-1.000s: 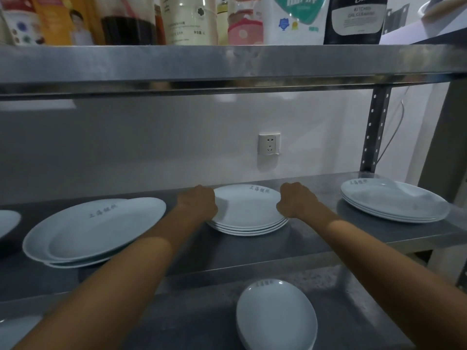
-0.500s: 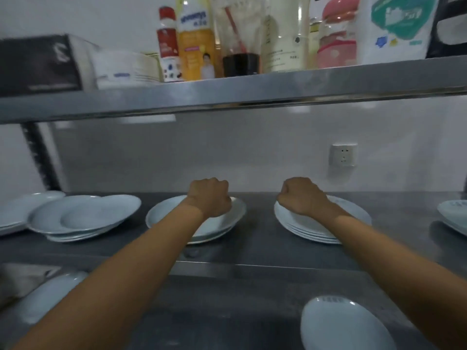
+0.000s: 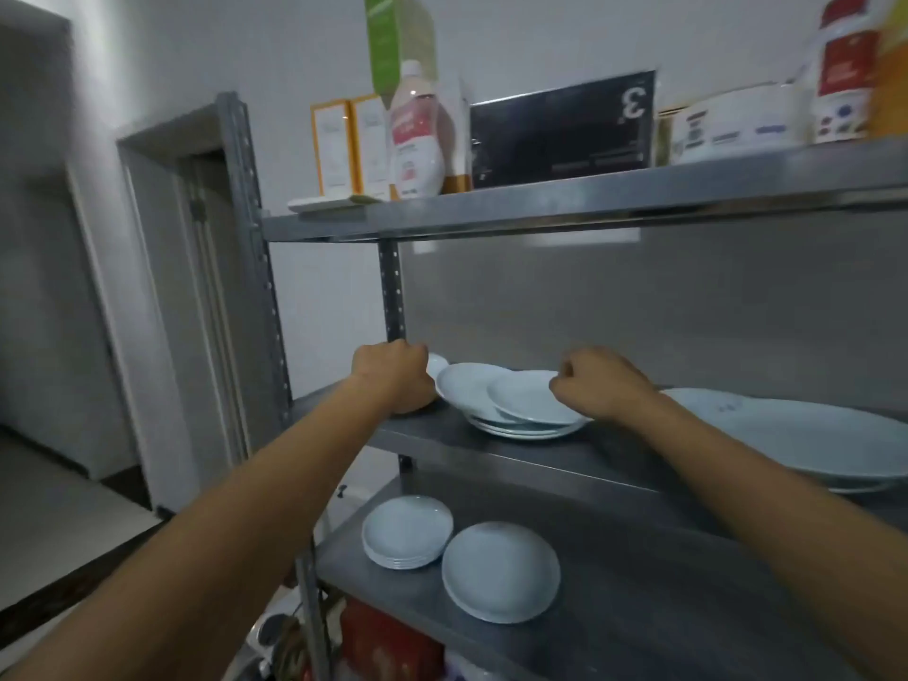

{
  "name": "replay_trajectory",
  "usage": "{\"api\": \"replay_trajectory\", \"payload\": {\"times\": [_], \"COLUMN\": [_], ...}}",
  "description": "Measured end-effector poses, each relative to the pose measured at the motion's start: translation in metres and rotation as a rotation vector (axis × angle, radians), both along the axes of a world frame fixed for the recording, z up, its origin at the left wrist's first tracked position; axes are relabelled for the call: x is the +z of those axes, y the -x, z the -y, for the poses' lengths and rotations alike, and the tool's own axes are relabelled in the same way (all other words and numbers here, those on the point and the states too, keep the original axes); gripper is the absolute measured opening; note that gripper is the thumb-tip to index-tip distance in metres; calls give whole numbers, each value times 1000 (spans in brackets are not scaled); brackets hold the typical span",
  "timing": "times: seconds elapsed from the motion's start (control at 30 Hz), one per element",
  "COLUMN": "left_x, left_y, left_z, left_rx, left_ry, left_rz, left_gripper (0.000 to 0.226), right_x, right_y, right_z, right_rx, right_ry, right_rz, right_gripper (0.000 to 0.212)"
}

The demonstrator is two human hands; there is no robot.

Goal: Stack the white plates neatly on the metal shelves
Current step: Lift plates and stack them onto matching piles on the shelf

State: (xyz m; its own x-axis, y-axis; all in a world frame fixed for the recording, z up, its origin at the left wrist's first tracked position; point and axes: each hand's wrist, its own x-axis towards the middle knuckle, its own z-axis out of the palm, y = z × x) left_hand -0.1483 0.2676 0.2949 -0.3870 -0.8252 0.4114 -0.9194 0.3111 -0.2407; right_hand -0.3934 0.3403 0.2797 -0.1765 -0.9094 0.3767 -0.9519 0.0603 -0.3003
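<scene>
On the middle metal shelf (image 3: 521,452) lies an untidy stack of white plates (image 3: 469,388), and its top plate (image 3: 528,400) is shifted to the right. My left hand (image 3: 393,376) is curled into a fist against the stack's left rim, its fingertips hidden. My right hand (image 3: 602,383) is closed, its fingertips pinching the right rim of the top plate. A small white plate (image 3: 439,362) peeks out behind my left hand. Large white plates (image 3: 810,435) lie further right on the same shelf.
The lower shelf (image 3: 638,607) carries a stack of small plates (image 3: 407,530) and a single plate (image 3: 500,572). Bottles and boxes crowd the top shelf (image 3: 540,208). The shelf's upright post (image 3: 255,267) stands at the left, with a doorway (image 3: 162,312) beyond it.
My view and both hands have moved left along the middle shelf to its left end. The hands now sit at either side of the untidy left stack, the right one on its top plate.
</scene>
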Motion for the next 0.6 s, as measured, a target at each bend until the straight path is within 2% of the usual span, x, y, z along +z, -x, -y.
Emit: {"api": "replay_trajectory", "payload": {"times": [0.1, 0.23, 0.4, 0.6], "left_x": [-1, 12, -1, -9], "left_y": [-69, -123, -137, -134], "left_z": [41, 97, 161, 237], "left_rx": [49, 51, 11, 44], "left_ry": [-41, -48, -67, -91], "left_rz": [11, -26, -51, -54], "left_gripper": [39, 33, 31, 30], "right_x": [8, 27, 40, 42], "right_y": [-66, -109, -124, -127], "right_z": [45, 95, 151, 238], "right_rx": [36, 9, -32, 22], "right_ry": [10, 1, -40, -43], "right_rz": [3, -4, -25, -60], "right_gripper": [19, 25, 20, 11]}}
